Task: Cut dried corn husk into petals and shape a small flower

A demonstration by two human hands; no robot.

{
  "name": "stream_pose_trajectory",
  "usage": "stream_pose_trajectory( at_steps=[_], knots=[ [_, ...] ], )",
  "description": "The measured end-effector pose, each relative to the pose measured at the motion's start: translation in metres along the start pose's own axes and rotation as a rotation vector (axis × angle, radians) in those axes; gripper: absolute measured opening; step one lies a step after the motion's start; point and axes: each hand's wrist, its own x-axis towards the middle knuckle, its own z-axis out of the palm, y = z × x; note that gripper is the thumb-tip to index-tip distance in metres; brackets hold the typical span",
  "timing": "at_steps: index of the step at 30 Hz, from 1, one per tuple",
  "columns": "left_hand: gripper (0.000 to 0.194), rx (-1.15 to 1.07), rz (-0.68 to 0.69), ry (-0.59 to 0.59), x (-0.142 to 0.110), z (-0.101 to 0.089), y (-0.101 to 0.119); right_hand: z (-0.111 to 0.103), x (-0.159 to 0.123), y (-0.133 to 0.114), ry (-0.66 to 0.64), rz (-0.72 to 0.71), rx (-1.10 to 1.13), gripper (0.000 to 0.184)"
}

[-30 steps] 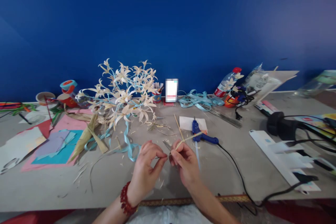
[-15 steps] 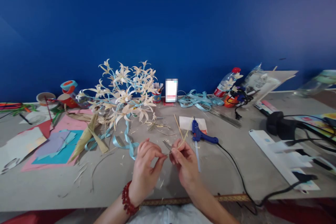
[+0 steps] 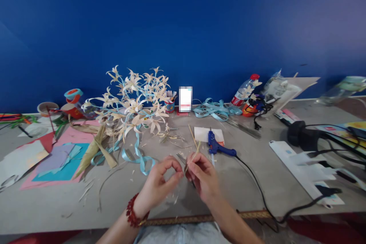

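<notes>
My right hand [image 3: 204, 179] is closed, pinching a thin pale strip of dried husk [image 3: 198, 148] that slants up from its fingertips. Close beside it, my left hand [image 3: 164, 181], with a red bead bracelet at the wrist, brings thumb and forefinger together near the strip's lower end. What those fingertips hold is too small to tell. A pointed metal blade [image 3: 181, 157] shows just behind the right fingers; the rest is hidden, and I cannot tell whether it is held. Ahead to the left stands a bunch of cream husk flowers [image 3: 133, 103] on light-blue stems.
A blue glue gun [image 3: 219, 145] lies right of my hands on a white card [image 3: 200, 134], its black cord trailing forward. Farther right is a white power strip [image 3: 294, 167] with plugs. Blue ribbon [image 3: 214, 108] is heaped behind. Coloured paper [image 3: 55, 173] and husks [image 3: 93, 152] lie left.
The strip's free end has swung from pointing right to pointing up. My left hand has shifted slightly lower and its fingers curl rounder. The view has turned slightly right.
</notes>
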Motion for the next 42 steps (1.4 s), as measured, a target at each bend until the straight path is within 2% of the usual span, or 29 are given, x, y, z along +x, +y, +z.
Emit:
stream_pose_trajectory(
  at_steps=[4, 7, 11, 15, 18, 25, 29, 37, 39, 42],
  knots=[
    [0.013, -0.135, -0.014, 0.003, -0.001, 0.003, -0.001, -0.002, 0.002, -0.003, -0.02, -0.037, -0.018, 0.024],
    [0.017, -0.207, -0.019, 0.017, 0.0, 0.004, -0.002, -0.001, 0.002, -0.001, -0.037, 0.018, 0.003, 0.021],
    [0.023, -0.336, -0.098, -0.051, -0.002, 0.002, -0.001, -0.006, 0.003, -0.006, -0.039, 0.045, -0.021, 0.02],
    [0.021, -0.459, -0.184, -0.116, -0.006, -0.001, 0.001, -0.009, 0.006, -0.014, -0.059, 0.023, -0.066, 0.02],
    [0.021, -0.517, -0.205, -0.121, -0.005, 0.0, 0.0, -0.007, 0.005, -0.015, -0.083, 0.026, -0.064, 0.019],
    [0.014, -0.337, -0.026, -0.012, -0.001, 0.006, -0.003, 0.001, 0.002, -0.014, -0.068, -0.035, -0.013, 0.025],
    [0.013, -0.155, 0.082, 0.093, -0.001, 0.007, -0.002, 0.004, 0.0, -0.013, -0.037, -0.059, 0.04, 0.027],
    [0.016, 0.427, 0.344, 0.395, -0.005, 0.016, -0.004, 0.013, 0.001, 0.0, 0.189, -0.088, -0.018, 0.035],
    [0.019, 0.487, 0.346, 0.407, -0.005, 0.016, -0.005, 0.013, 0.001, 0.002, 0.218, -0.089, -0.046, 0.035],
    [0.011, 0.37, 0.27, 0.285, -0.004, 0.012, -0.003, 0.011, 0.001, 0.004, 0.201, -0.097, -0.078, 0.034]
  ],
)
